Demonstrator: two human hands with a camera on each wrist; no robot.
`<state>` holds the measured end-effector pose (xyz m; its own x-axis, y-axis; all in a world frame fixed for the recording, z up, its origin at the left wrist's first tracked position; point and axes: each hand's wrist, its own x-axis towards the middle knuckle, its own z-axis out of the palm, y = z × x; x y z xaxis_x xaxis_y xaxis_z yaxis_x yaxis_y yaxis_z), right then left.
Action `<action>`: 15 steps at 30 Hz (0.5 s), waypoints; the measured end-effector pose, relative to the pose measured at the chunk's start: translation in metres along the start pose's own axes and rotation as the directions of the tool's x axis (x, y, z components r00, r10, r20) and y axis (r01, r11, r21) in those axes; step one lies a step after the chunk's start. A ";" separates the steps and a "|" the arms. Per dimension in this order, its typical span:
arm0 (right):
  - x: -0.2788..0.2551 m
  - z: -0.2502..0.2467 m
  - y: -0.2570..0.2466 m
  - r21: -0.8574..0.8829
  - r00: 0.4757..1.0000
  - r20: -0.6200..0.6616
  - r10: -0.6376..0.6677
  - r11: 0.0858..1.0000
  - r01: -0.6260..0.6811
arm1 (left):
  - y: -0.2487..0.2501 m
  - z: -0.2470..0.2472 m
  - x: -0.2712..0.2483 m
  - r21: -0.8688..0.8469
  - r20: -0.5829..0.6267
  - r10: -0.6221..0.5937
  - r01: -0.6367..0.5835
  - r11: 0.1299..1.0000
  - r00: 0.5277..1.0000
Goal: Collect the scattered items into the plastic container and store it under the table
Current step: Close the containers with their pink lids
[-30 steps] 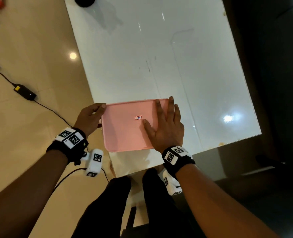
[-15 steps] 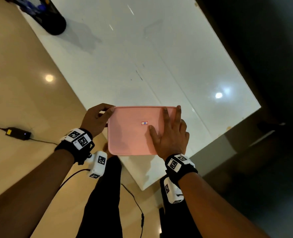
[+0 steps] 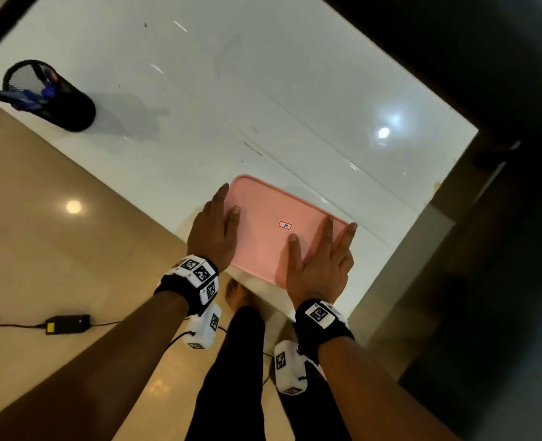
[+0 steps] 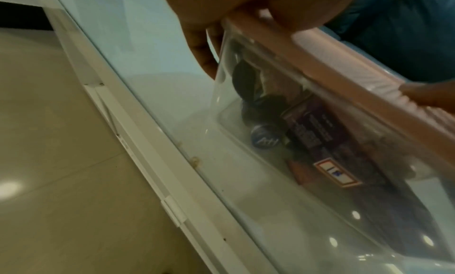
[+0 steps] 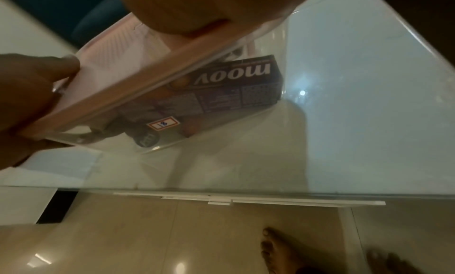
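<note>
We see the clear plastic container [image 4: 307, 161] with its flat pink lid [image 3: 273, 230] standing on the white glossy tabletop [image 3: 263, 90], near the corner closest to us. The left hand [image 3: 212, 233] grips the left end of the lid, thumb on top and fingers curled down the side wall. The right hand [image 3: 320, 265] lies flat on the lid, its fingers straight and spread. Inside lies a dark purple "moov" carton [image 5: 221, 95]. A black mesh pen cup [image 3: 53, 93] stands far off on the left.
</note>
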<state>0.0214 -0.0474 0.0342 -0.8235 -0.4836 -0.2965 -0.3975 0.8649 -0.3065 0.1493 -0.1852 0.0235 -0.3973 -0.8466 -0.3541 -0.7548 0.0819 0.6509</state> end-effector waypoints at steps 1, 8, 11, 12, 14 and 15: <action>-0.001 0.002 0.000 0.003 1.000 -0.008 -0.001 1.000 0.001 | -0.002 0.001 0.002 0.020 -0.011 0.016 -0.016 1.000 1.000; 0.001 0.007 0.003 0.054 0.999 -0.039 -0.004 0.999 0.006 | -0.007 0.006 0.003 0.016 -0.113 0.029 -0.028 0.999 0.993; -0.001 0.006 0.007 0.124 0.998 -0.063 -0.001 0.992 0.009 | 0.000 0.006 -0.001 -0.011 -0.126 -0.003 0.002 1.000 0.992; 0.000 0.005 0.006 0.157 0.998 -0.069 0.010 0.988 0.001 | 0.003 0.004 0.000 -0.031 -0.120 -0.034 0.030 0.999 0.992; 0.000 0.002 0.006 0.233 0.996 -0.067 0.050 0.972 -0.034 | 0.008 0.002 0.001 -0.074 -0.089 -0.105 0.099 0.992 0.990; 0.001 0.000 0.005 0.260 0.996 -0.058 0.072 0.964 -0.054 | 0.008 0.000 0.002 -0.099 -0.055 -0.134 0.128 0.987 0.989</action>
<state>0.0188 -0.0432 0.0321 -0.8718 -0.4119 -0.2650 -0.2333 0.8250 -0.5147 0.1419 -0.1864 0.0277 -0.2630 -0.8777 -0.4007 -0.7442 -0.0798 0.6632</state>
